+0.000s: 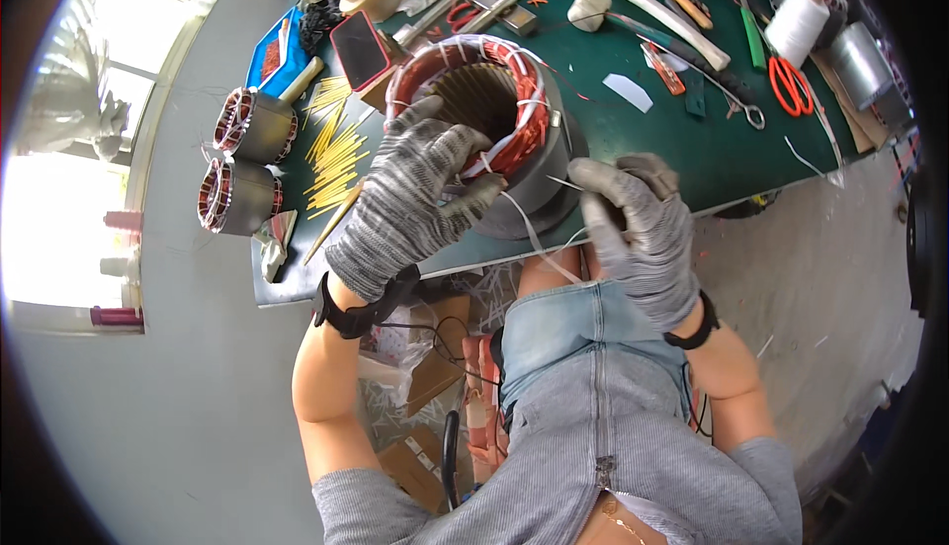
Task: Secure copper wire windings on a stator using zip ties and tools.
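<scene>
We've got the stator (494, 135) at the near edge of the green bench (692, 150), copper winding up. Our left hand (415, 199) grips its rim, fingers curled over the winding. Right hand (638, 234) sits just right of it, fingers closed, pinching a thin white tie (529, 229) that runs from the winding. Two smaller stators (242, 155) sit at far left, yellow sleeves (336, 150) between. Orange scissors (789, 85) well right.

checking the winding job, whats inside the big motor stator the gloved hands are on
Inside the stator the bore shows a ring of ribbed metal slots, with copper coils and white lacing around its top rim. The left hand covers the near rim, and the bore's bottom is too dark to see.
</scene>
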Demonstrator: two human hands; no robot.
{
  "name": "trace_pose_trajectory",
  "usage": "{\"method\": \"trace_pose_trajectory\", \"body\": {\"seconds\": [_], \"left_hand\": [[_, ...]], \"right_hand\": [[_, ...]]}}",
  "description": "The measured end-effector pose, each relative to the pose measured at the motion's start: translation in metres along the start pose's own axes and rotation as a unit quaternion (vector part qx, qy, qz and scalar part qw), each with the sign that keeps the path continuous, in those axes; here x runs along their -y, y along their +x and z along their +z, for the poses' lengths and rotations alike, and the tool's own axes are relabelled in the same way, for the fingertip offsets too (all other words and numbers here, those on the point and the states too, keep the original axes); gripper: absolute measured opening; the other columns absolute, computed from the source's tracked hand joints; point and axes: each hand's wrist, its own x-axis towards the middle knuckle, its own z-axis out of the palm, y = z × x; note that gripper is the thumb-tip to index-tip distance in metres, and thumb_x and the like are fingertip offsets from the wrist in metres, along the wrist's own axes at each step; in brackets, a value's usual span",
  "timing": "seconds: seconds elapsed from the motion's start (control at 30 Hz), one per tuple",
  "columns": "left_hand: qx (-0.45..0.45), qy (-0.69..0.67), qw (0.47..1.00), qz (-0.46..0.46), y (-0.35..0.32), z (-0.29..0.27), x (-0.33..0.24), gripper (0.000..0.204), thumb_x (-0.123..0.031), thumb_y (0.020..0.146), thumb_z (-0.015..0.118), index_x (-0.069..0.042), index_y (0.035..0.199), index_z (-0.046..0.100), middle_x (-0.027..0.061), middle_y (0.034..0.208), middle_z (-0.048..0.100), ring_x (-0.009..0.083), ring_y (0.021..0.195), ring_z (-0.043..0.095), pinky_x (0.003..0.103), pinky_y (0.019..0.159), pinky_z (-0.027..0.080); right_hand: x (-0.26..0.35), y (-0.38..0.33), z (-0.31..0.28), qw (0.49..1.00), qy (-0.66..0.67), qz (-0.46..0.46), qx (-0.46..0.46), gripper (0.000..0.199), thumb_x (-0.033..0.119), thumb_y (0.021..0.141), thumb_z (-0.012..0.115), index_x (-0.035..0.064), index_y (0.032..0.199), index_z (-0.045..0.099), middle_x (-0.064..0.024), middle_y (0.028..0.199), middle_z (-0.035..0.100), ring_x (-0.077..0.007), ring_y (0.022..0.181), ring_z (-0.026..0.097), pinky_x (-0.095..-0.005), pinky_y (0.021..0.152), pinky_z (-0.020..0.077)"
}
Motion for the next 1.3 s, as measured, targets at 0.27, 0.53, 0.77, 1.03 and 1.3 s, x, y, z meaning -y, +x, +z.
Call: {"method": "trace_pose_trajectory", "body": {"seconds": [0.27,0.53,0.77,1.03,1.3], "left_hand": [[0.053,-0.012,0.996,0.076,0.009,-0.007,0.006,0.041,-0.024,0.077,0.072,-0.009,0.114,0.063,0.0177,0.112,0.061,0.0386,0.113,0.051,0.048,0.101,0.037],[0.021,0.015,0.998,0.057,0.006,-0.007,0.006,0.041,-0.028,0.081,0.068,-0.008,0.116,0.061,0.016,0.108,0.064,0.035,0.108,0.058,0.049,0.108,0.029],[0.047,0.02,0.996,0.076,0.006,-0.002,0.012,0.037,-0.034,0.083,0.064,-0.01,0.111,0.064,0.0179,0.115,0.061,0.0319,0.115,0.055,0.052,0.111,0.018],[-0.029,0.022,0.992,0.12,0.005,0.009,0.02,0.031,-0.035,0.083,0.063,-0.009,0.101,0.067,0.0158,0.109,0.064,0.0327,0.108,0.058,0.047,0.108,0.029],[-0.043,0.024,0.985,0.165,0.008,0.006,0.027,0.034,-0.034,0.084,0.062,-0.01,0.108,0.067,0.0122,0.114,0.063,0.0307,0.118,0.052,0.046,0.109,0.03]], "right_hand": [[-0.001,0.008,0.056,0.992,-0.039,-0.098,-0.069,0.041,-0.008,0.077,0.055,0.0089,0.114,0.059,-0.0158,0.106,0.053,-0.0311,0.092,0.054,-0.04,0.085,0.0436],[0.006,0.017,0.072,0.98,0.066,-0.167,-0.084,0.041,-0.007,0.071,0.057,0.011,0.108,0.058,-0.0068,0.089,0.056,-0.0248,0.079,0.051,-0.0391,0.073,0.0393],[-0.026,0.016,0.035,0.979,0.107,-0.103,-0.139,0.018,0.005,0.087,0.047,0.005,0.102,0.056,-0.0075,0.089,0.053,-0.0179,0.08,0.05,-0.0311,0.071,0.0413],[-0.08,0.095,0.012,0.975,-0.01,-0.169,0.144,0.063,0.036,0.067,0.079,0.0114,0.121,0.057,-0.0133,0.131,0.045,-0.0296,0.124,0.041,-0.0398,0.106,0.0322],[-0.06,0.174,0.023,0.819,0.096,-0.301,0.479,0.023,0.031,0.072,0.074,0.0139,0.087,0.07,-0.0056,0.126,0.054,-0.0254,0.129,0.037,-0.0401,0.109,0.0276]]}}
